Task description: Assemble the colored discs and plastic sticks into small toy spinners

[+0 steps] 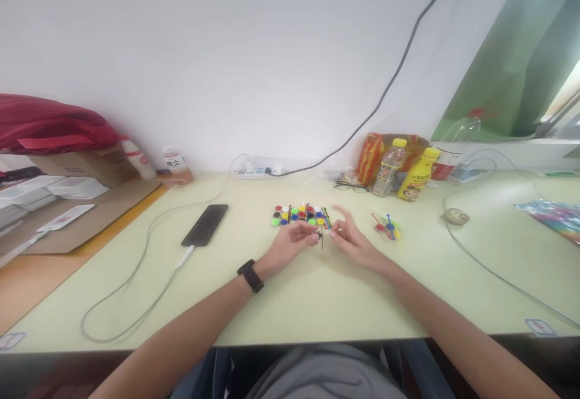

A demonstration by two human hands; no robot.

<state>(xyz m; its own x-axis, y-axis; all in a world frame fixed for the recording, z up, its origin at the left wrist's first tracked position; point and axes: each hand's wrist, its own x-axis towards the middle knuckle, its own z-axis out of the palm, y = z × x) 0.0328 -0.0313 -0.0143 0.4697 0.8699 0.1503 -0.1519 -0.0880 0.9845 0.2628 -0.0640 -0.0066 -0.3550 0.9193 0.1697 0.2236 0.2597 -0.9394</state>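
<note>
My left hand (293, 239) and my right hand (351, 237) meet over the pale green desk (317, 290). Between their fingertips stands a thin black stick with a small black piece on it (321, 237). The left fingers pinch the piece. The right thumb and forefinger pinch toward the stick while the other right fingers stick up. Just behind the hands lies a cluster of small coloured round pieces and sticks (299, 214). A smaller pile of red, blue and yellow pieces (388, 226) lies to the right. A black watch (251, 275) is on my left wrist.
A black phone (205, 224) with a white cable lies to the left. At the back stand a power strip (256, 172), glasses (351, 187), two yellow-capped bottles (388, 168) and a snack bag. A mouse (455, 216) sits right. Boxes and a red cloth are far left.
</note>
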